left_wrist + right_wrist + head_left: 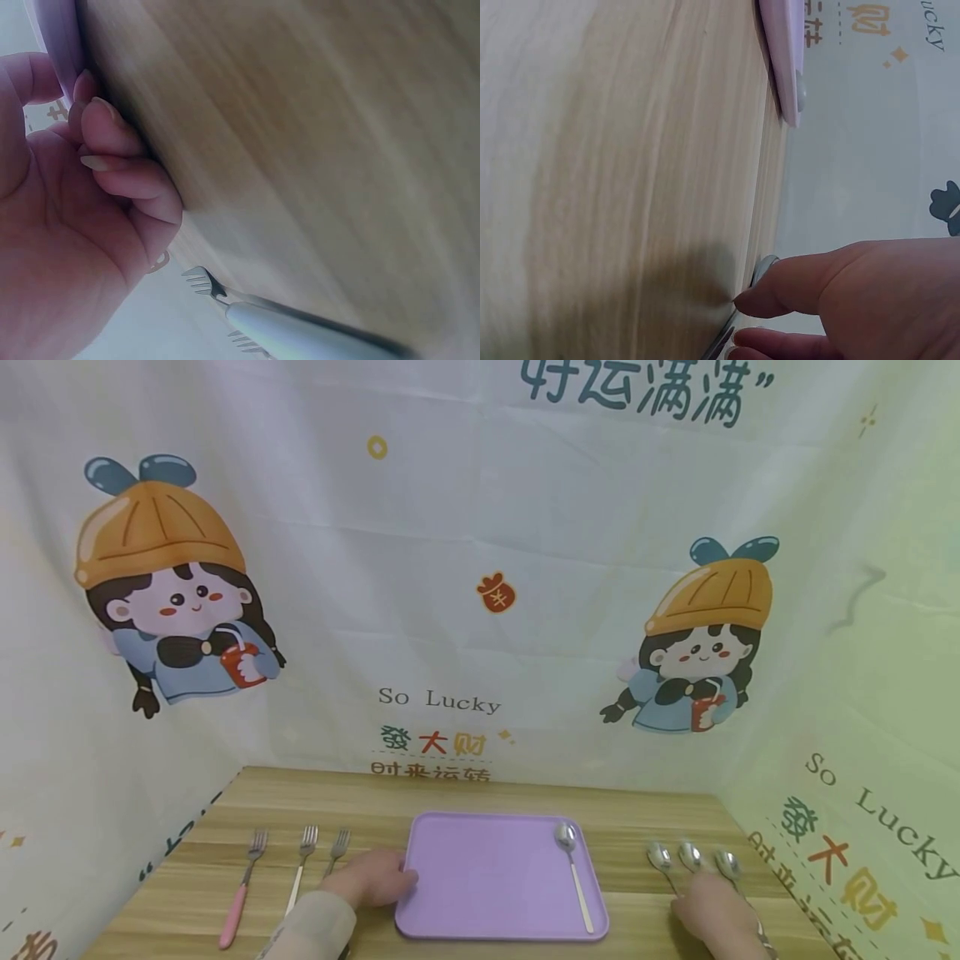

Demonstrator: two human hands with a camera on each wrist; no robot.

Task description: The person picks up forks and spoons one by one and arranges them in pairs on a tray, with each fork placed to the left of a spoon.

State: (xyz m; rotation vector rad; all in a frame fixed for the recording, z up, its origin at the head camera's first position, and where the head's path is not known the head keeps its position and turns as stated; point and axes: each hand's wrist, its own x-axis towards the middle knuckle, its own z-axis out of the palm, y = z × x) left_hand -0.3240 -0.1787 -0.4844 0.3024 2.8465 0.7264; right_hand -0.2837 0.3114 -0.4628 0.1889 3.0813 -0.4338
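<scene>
L hand pinches purple tray at 9 o'clock, prob. to steady it; white-handled spoon on its 3 o'clock side. Beyond, R hand, fingers narrow, by three spoons; can't tell if gripping.

On the table, three forks lie left of the tray, three spoons right, a fourth spoon on the tray's right side, cloth behind.

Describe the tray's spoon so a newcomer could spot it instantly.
On the wooden table sits a purple tray. Along its right side lies a spoon, bowl at the far end. Unlike three spoons farther right, it rests on the tray.
</scene>
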